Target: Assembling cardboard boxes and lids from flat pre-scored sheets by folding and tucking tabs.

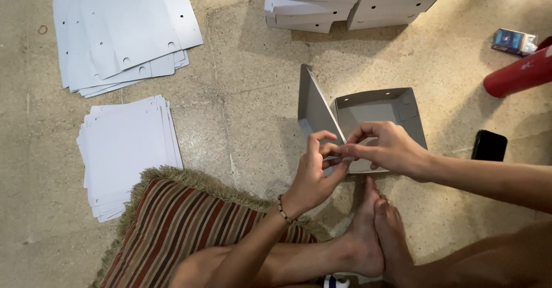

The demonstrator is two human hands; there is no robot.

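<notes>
A grey cardboard box [376,107], half folded, rests on the stone floor in front of my crossed feet. One flat side panel [313,107] stands up tilted on its left. My left hand [313,176] pinches the near corner of the box between thumb and fingers. My right hand [388,147] grips the near wall at the same corner, fingers curled over the edge. Both hands touch each other there.
Two stacks of flat white cardboard blanks lie at left [123,29] [126,153]. Folded white boxes [345,3] are stacked at the top. A striped fringed cushion [184,225] lies under my leg. A black phone [489,146], a red cylinder [517,75] and a small blue packet [512,41] sit at right.
</notes>
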